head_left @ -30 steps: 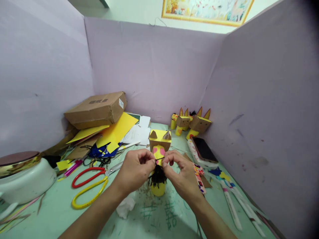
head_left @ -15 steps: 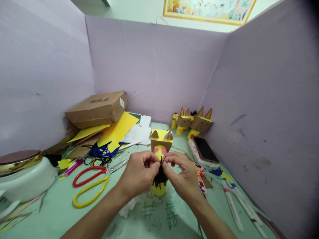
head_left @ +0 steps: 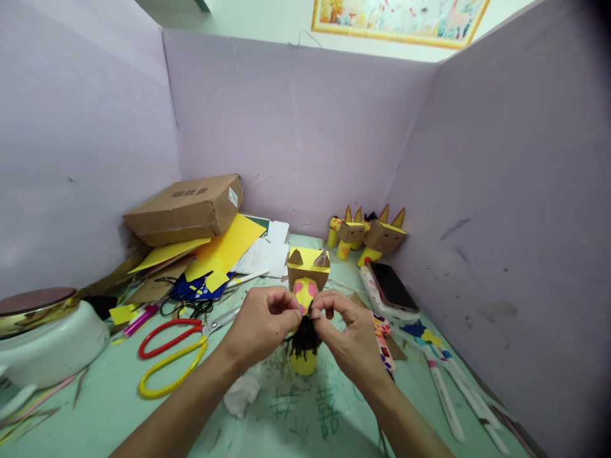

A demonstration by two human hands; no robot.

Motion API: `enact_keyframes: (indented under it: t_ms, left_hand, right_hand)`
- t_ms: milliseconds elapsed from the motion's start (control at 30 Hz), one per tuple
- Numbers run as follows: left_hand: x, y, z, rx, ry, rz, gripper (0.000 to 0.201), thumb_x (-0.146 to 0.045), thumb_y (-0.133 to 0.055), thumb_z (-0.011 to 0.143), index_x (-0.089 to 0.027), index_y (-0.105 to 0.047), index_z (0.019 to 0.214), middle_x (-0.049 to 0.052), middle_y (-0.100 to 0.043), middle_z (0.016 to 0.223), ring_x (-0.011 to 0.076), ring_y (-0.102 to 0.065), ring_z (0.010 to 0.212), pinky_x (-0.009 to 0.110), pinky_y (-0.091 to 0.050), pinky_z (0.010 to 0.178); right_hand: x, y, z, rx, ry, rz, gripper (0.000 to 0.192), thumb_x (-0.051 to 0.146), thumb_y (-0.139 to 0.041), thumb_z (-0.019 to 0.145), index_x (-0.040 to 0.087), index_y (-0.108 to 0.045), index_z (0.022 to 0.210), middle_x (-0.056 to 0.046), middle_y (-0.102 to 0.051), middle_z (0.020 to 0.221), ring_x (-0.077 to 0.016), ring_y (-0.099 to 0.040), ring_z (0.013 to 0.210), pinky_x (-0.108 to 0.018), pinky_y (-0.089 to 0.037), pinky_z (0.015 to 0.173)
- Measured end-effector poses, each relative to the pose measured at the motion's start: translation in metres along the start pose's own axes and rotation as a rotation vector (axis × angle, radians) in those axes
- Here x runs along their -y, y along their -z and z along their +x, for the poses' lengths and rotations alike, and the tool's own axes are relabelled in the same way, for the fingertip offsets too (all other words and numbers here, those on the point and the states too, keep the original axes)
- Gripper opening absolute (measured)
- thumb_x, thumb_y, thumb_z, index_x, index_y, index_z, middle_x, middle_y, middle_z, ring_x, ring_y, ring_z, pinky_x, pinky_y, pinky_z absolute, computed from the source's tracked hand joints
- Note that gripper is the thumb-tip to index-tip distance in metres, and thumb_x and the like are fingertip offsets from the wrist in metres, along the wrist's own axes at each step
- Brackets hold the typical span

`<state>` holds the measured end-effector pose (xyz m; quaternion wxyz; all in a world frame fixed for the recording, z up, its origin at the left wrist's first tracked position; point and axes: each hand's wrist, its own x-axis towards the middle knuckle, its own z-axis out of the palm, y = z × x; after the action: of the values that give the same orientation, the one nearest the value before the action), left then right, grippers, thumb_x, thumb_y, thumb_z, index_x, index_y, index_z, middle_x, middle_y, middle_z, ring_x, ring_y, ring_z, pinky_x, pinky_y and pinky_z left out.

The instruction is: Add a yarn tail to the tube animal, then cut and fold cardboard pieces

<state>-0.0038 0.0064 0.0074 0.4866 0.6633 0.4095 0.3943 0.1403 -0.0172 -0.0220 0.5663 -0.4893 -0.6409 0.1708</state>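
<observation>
A small bundle of black yarn (head_left: 302, 341) hangs between my two hands, just above a yellow paper tube (head_left: 304, 364) standing on the green table. My left hand (head_left: 261, 324) pinches the top of the yarn from the left. My right hand (head_left: 347, 334) pinches it from the right, fingertips almost touching the left ones. Right behind the hands stands a cardboard animal figure (head_left: 308, 270) with a yellow top, brown ears and pink cheeks.
Red and yellow scissors (head_left: 172, 353) lie to the left, a crumpled tissue (head_left: 241, 394) near my left forearm. A cardboard box (head_left: 186, 207) rests on yellow sheets. A phone (head_left: 392, 287), glue sticks (head_left: 446, 388) and finished figures (head_left: 370, 235) sit right. A white pot (head_left: 45, 337) is far left.
My fingers have shifted slightly around the top of the yarn bundle, staying pinched on it. Everything else on the table stays where it was.
</observation>
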Motion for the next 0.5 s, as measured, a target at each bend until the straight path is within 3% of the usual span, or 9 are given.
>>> enact_keyframes:
  t_ms: [167,500]
  left_hand:
    - [-0.0002,0.0018,-0.0027,0.049,-0.054,0.002,0.02,-0.028,-0.058,0.064,-0.01,-0.064,0.071,0.003,-0.058,0.063,0.0127,-0.048,0.059,0.025,-0.039,0.055]
    - [0.0021,-0.0041,-0.0056,-0.101,-0.173,0.197,0.016,-0.019,-0.054,0.068,-0.013,-0.068,0.063,0.003,-0.065,0.06,0.0128,-0.053,0.056,0.022,-0.041,0.053]
  right_hand:
    - [-0.0015,-0.0009,-0.0005,0.002,0.041,-0.008,0.009,0.018,-0.056,0.072,0.019,-0.058,0.063,-0.003,-0.063,0.071,-0.0189,-0.055,0.068,-0.035,-0.041,0.067]
    - [-0.0047,-0.0018,-0.0045,-0.083,0.222,-0.121,0.008,0.015,-0.059,0.073,0.02,-0.061,0.066,-0.002,-0.066,0.074,-0.0182,-0.056,0.069,-0.036,-0.039,0.07]
